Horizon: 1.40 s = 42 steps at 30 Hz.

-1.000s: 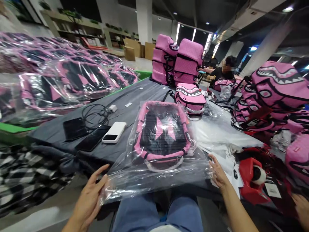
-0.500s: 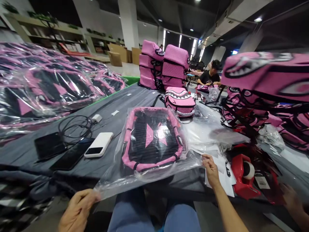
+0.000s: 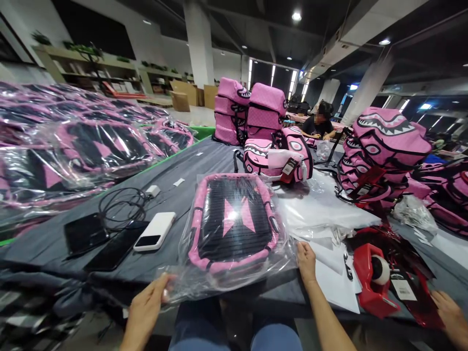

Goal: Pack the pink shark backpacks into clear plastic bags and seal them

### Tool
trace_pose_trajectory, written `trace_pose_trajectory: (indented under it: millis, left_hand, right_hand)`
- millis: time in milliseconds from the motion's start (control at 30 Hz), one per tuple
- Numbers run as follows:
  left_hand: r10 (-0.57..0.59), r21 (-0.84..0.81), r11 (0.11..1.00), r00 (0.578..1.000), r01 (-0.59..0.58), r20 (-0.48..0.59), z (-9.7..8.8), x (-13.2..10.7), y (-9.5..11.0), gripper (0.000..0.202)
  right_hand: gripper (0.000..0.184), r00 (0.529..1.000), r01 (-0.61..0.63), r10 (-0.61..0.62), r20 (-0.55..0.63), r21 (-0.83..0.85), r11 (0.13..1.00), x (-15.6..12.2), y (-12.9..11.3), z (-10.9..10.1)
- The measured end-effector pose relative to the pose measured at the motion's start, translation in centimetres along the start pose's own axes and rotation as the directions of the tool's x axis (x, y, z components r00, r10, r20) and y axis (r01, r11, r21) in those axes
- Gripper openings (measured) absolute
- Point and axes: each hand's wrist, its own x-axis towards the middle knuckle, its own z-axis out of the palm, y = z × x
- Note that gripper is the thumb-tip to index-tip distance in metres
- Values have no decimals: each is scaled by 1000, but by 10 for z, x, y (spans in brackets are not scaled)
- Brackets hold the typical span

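A pink backpack with a black ribbed back panel lies flat at the table edge, inside a clear plastic bag. My left hand is closed on the left corner of the bag's near edge. At the right corner of that edge, my right hand pinches the plastic. The loose film between my hands hangs over the table edge above my knees. Just behind stands another pink backpack with a toothed-mouth print, a second one leaning against it with a dark red hang tag.
A white power bank, dark phones and a coiled cable lie left. Bagged backpacks fill the far left. Right are a red tape dispenser, papers, stacked backpacks and another person's hand.
My hands have come closer together, and the film between them has slackened. A backpack blurred at the upper right is gone from there; another now sits by the one behind the bagged backpack.
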Motion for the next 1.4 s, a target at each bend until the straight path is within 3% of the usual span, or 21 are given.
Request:
trace_pose_trajectory:
  millis: [67,100,133,167,200,267,300,333,400,500,633,700,767,900,1000,1100,1267,1400]
  left_hand:
    - [133,161,981,983,-112,-127,8,-5,17,63]
    - [269,259,943,939,-210,-217,13,-10,28,62]
    - [434,355,874,861,-332,-264,20,-16,39,61]
    - [594,431,774,768,-464,-241,28,-23,51,58]
    - [724,468,655,671,-593,-161,38,-29,63,56]
    - [858,438,434,510,-787,66,59,-38,84,54]
    - [875,398,363,455,-843,165,69,-40,91,57]
    - [874,362,327,425,-873,236,78,-40,97,59]
    - [846,309,334,427,-891,318,88,-36,102,56]
    - [815,231,382,444,-895,372,87,-28,99,41]
    - [876,140,332,360,-933,321,75,-26,98,26]
    - [893,130,314,339,-941,296,72,-26,102,25]
    - [869,123,351,371,-928,326,74,-24,110,32]
    - [712,25,548,481,-836,512,83,-13,124,56]
    - [644,-18,637,518,-771,564,88,-9,128,63]
    - [651,-36,632,506,-774,566,88,-8,126,64]
    - [678,32,534,451,-845,580,91,-5,125,63]
    - [632,60,585,501,-809,591,96,-5,123,60]
  right_hand:
    - [53,1000,-8,8,10,4,1000,0,0,-1]
    - [53,1000,-8,8,12,5,1000,0,0,-2]
    - [52,1000,-6,6,15,4,1000,0,0,-3]
    - [51,1000,-2,2,18,2,1000,0,0,-4]
    - [50,1000,2,-2,22,0,1000,0,0,-6]
    - [49,1000,7,-7,24,-3,1000,0,0,-7]
    - [48,1000,8,-8,23,-4,1000,0,-1,-7]
    - [48,1000,10,-10,20,-4,1000,0,-1,-7]
    - [47,1000,17,-17,17,-3,1000,-1,-1,-7]
    - [48,1000,24,-24,13,5,1000,-2,-3,-6]
    - [51,1000,25,-25,5,11,1000,-5,-7,-7]
    - [53,1000,23,-23,0,10,1000,-5,-9,-9]
    - [56,1000,19,-19,-8,3,1000,-5,-11,-11]
    - [62,1000,3,-3,-25,-34,999,1,-13,-12]
    - [64,1000,-9,7,-18,-90,996,5,-17,-12]
    - [62,1000,5,-9,-23,-161,987,3,-21,-15]
    - [57,997,41,-57,-48,-282,959,2,-23,-20]
    - [56,995,64,-87,-49,-356,932,12,-16,-17]
